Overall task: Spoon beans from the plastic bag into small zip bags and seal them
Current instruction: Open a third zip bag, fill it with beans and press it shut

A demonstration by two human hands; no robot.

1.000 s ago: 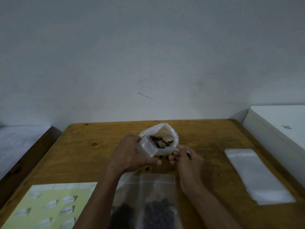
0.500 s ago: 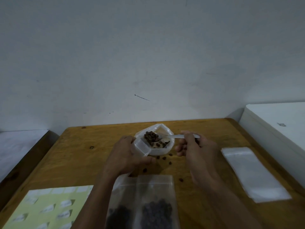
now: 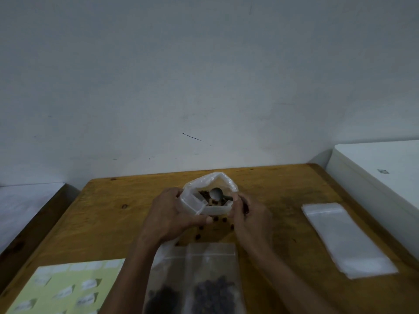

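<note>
Wooden table (image 3: 106,214) against a pale wall (image 3: 204,75). At table centre, toward the far side, a plastic bag (image 3: 223,181) with its mouth open upward, dark beans (image 3: 205,193) inside. In the mouth of that bag, a spoon (image 3: 215,193), bowl facing up, handle running right toward the right hand (image 3: 251,214).

Left hand (image 3: 169,214) at the left side of the plastic bag, fingers curled round a small zip bag (image 3: 192,201) held open at the rim, thumb tip at the near edge. Right hand at the right side of the plastic bag, fingers curled and close together near the spoon handle; whether pinching the handle or the bag edge, cannot tell.

A few loose beans (image 3: 223,219) scattered on the table just near of the plastic bag, between the two hands.

Nearer, at the bottom edge, two filled zip bags (image 3: 210,286) side by side, dark beans in their lower halves, partly under the forearms. At the right, well apart, a stack of empty zip bags (image 3: 347,239) lying flat. At the near left corner, a yellow-green sheet of labels (image 3: 65,288). Far right, a white box (image 3: 381,168) beside the table.
</note>
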